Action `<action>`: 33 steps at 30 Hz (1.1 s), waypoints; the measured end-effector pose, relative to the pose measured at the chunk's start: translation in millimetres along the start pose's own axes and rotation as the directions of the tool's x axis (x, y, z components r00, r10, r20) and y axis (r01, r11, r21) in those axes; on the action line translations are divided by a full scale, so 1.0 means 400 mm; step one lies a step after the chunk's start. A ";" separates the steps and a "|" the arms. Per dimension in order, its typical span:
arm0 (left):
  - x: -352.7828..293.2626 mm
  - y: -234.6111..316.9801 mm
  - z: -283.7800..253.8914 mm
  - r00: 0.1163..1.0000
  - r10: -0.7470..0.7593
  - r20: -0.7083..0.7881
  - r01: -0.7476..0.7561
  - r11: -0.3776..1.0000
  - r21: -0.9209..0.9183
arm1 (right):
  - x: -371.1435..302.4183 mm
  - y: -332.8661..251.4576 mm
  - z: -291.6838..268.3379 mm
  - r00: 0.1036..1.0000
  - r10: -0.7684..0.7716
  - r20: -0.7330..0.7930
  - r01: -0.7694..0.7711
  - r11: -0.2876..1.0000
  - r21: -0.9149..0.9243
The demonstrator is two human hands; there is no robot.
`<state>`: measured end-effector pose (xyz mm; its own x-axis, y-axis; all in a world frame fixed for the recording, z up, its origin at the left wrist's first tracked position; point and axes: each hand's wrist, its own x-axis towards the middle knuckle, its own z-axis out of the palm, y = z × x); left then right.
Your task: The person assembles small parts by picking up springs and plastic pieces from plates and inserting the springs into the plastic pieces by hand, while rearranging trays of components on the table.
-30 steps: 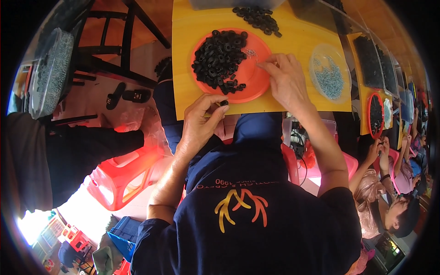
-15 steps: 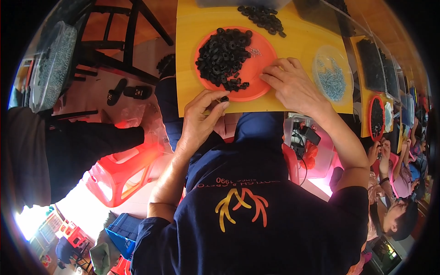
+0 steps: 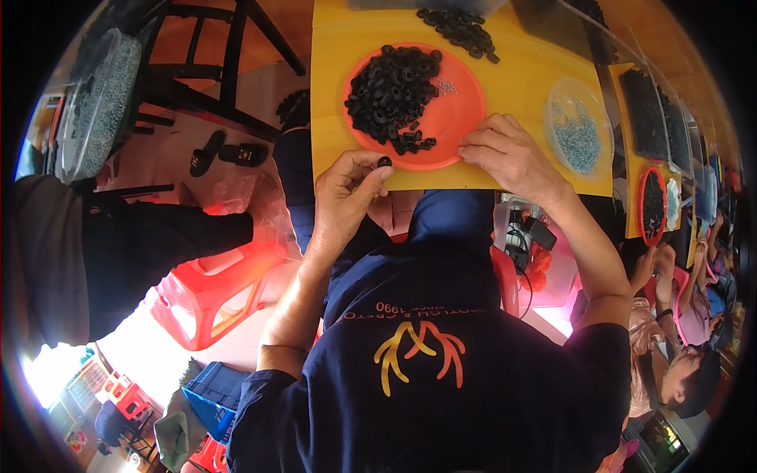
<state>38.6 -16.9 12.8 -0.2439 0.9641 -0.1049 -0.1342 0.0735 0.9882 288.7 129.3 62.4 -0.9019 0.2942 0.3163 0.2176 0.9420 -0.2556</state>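
Between the thumb and forefinger of my left hand (image 3: 351,189) is a small round black plastic part (image 3: 384,162), held just off the near-left rim of an orange-red plate (image 3: 453,130). A heap of similar black parts (image 3: 390,91) covers the plate's left side, and a few tiny silvery pieces (image 3: 447,87) lie right of the heap. My right hand (image 3: 516,158) is over the plate's right rim with its fingertips pressed together. Whatever they may hold is too small to make out.
The plate rests on a yellow table (image 3: 331,102). To its right stands a clear round tub of silvery pieces (image 3: 579,142); loose black parts (image 3: 461,31) lie beyond. A red stool (image 3: 205,296) is at left. Other people (image 3: 670,355) sit at right.
The black part in my left fingers has turned, showing its round end. My right fingers have drawn closer together and dipped slightly by the rim. The whole view has shifted a little.
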 end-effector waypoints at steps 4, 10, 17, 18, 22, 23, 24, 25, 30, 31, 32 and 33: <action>0.002 -0.010 0.002 0.998 0.041 0.043 -0.042 0.999 0.009 | -0.002 -0.004 0.023 0.990 0.103 -0.092 -0.083 0.977 0.197; 0.018 -0.006 0.039 0.991 0.090 0.102 -0.095 0.994 0.048 | 0.043 -0.088 0.076 0.829 0.556 -0.050 -0.319 0.546 0.775; 0.023 0.038 0.067 0.981 0.135 0.142 -0.140 0.990 0.026 | 0.081 -0.128 0.106 0.844 0.523 -0.120 -0.189 0.500 0.845; 0.022 0.042 0.068 0.983 0.121 0.138 -0.118 0.993 -0.025 | 0.080 -0.127 0.103 0.860 0.481 -0.167 -0.199 0.619 0.760; 0.022 0.029 0.064 0.976 0.160 0.147 -0.162 0.987 0.005 | 0.082 -0.134 0.093 0.895 0.254 -0.366 -0.128 0.933 0.335; 0.019 0.032 0.063 0.986 0.087 0.145 -0.081 0.996 -0.050 | 0.073 -0.137 0.097 0.906 0.188 -0.379 -0.118 0.972 0.201; 0.017 0.032 0.062 0.989 0.013 0.148 0.003 0.995 -0.104 | 0.071 -0.150 0.094 0.906 0.189 -0.378 -0.118 0.972 0.202; 0.017 0.031 0.060 0.989 0.011 0.148 0.004 0.995 -0.105 | 0.070 -0.165 0.090 0.927 0.168 -0.336 -0.131 0.983 0.129; 0.014 0.009 0.041 0.996 -0.020 0.089 0.028 0.996 -0.084 | 0.058 -0.141 0.084 0.940 0.213 -0.265 -0.186 0.975 0.123; 0.013 0.006 0.035 0.996 -0.022 0.089 0.029 0.996 -0.084 | 0.050 -0.112 0.085 0.925 0.268 -0.270 -0.241 0.962 0.129; 0.011 0.002 0.029 0.998 -0.009 0.061 0.014 0.998 -0.067 | 0.040 -0.080 0.085 0.906 0.321 -0.275 -0.294 0.946 0.136; 0.010 -0.003 0.021 1.000 0.003 0.031 -0.002 0.999 -0.050 | 0.041 -0.058 0.076 0.904 0.349 -0.247 -0.328 0.937 0.123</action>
<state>45.8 -11.1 12.3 -0.2141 0.9719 -0.0983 -0.1812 0.0593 0.9816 257.5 107.5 45.8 -0.6471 0.6343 0.4229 0.4536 0.7662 -0.4552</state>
